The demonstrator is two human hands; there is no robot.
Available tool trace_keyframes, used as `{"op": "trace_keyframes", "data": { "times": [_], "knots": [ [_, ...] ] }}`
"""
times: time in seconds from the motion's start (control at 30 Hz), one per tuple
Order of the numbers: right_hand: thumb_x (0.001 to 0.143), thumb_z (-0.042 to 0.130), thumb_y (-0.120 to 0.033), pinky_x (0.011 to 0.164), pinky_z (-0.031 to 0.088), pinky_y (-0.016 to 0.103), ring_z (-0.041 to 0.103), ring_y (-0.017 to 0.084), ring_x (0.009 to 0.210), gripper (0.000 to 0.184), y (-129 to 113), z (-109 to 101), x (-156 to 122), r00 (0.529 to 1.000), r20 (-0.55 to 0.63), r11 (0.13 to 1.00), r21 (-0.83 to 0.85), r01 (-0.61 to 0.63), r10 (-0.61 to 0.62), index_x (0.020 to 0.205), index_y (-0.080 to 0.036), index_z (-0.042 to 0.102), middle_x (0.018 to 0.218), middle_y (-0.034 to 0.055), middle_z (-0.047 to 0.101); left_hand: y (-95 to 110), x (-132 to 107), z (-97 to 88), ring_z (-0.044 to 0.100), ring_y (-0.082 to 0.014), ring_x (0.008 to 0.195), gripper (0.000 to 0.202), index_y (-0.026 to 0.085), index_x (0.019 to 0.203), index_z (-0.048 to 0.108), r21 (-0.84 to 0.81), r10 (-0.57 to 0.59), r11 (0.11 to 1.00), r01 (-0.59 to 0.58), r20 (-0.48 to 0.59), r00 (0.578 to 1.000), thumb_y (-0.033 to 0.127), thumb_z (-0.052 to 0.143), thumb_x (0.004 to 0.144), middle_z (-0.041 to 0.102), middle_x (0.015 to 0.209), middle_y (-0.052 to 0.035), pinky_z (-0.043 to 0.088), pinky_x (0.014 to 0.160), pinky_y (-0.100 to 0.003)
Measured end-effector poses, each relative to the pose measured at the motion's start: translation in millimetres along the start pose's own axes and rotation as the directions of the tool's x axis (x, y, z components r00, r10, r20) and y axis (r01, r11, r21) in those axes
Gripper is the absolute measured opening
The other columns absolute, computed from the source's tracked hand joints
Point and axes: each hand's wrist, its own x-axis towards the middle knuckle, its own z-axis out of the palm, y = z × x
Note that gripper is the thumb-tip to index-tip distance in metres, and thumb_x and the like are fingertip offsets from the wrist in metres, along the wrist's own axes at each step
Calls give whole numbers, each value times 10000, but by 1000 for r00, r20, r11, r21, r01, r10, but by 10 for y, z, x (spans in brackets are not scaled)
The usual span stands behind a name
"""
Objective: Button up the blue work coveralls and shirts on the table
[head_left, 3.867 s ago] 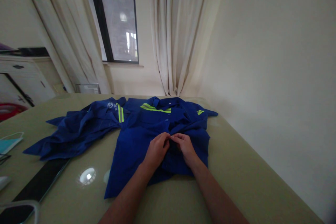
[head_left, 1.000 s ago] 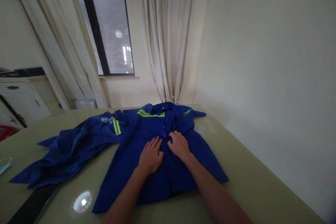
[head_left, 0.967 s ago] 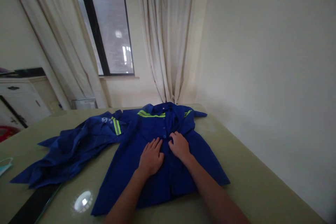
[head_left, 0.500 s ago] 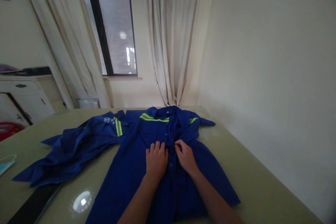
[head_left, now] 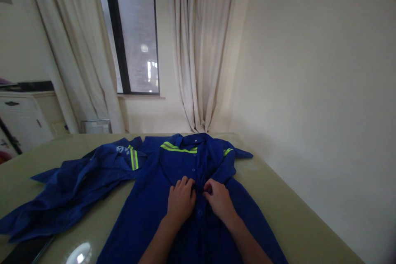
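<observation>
Shirt (head_left: 154,218) lies spread, front up, on the table (head_left: 293,222). Left hand (head_left: 180,201) presses flat on it, fingers open; right hand (head_left: 219,199) curls its fingers mid-front, apparently pinching the cloth.

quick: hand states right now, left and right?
Left hand: on the blue shirt by the button line, grip cannot be told.
Right hand: closed, pinching the blue shirt.
</observation>
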Motion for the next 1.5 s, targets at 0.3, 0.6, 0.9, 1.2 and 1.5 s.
{"op": "trace_keyframes", "data": {
  "times": [0.3,0.6,0.9,1.2,1.5],
  "knots": [
    [913,633,-339,611,427,293,679,211,777,158,-104,84,-33,983,-180,989,-138,-58,33,808,-231,679,971,56,643,22,25,-16,643,-180,983,124,243,1004,637,-151,-75,985,78,26,997,177,534,978,648,1044,-13,443,776,-267],
    [902,577,-262,704,489,298,622,197,743,129,43,146,70,939,-320,957,211,200,-126,822,-217,666,810,28,627,20,65,46,660,-167,918,87,223,973,630,-353,-92,933,72,-40,995,177,557,979,698,974,-11,432,801,-259],
    [853,509,-86,792,489,292,644,200,866,265,-117,191,9,967,-160,978,33,205,-197,947,-223,715,960,50,645,-14,112,66,673,-143,903,141,283,1029,688,-428,-168,887,174,54,984,226,581,956,730,1026,18,416,717,-246],
    [849,522,-91,892,512,304,647,202,969,316,-72,162,36,962,-179,957,170,236,-206,1011,-212,766,1038,66,666,2,72,28,663,-171,919,139,237,960,671,-437,-125,893,105,-17,992,183,544,960,728,973,-12,424,775,-264],
    [936,474,-157,967,501,359,672,221,1039,349,27,215,103,965,-145,925,286,251,-217,1147,-196,749,1079,89,729,-42,137,52,695,-136,857,143,267,1047,680,-554,-193,809,198,68,979,230,603,933,761,968,22,450,719,-232]
  ]
}}
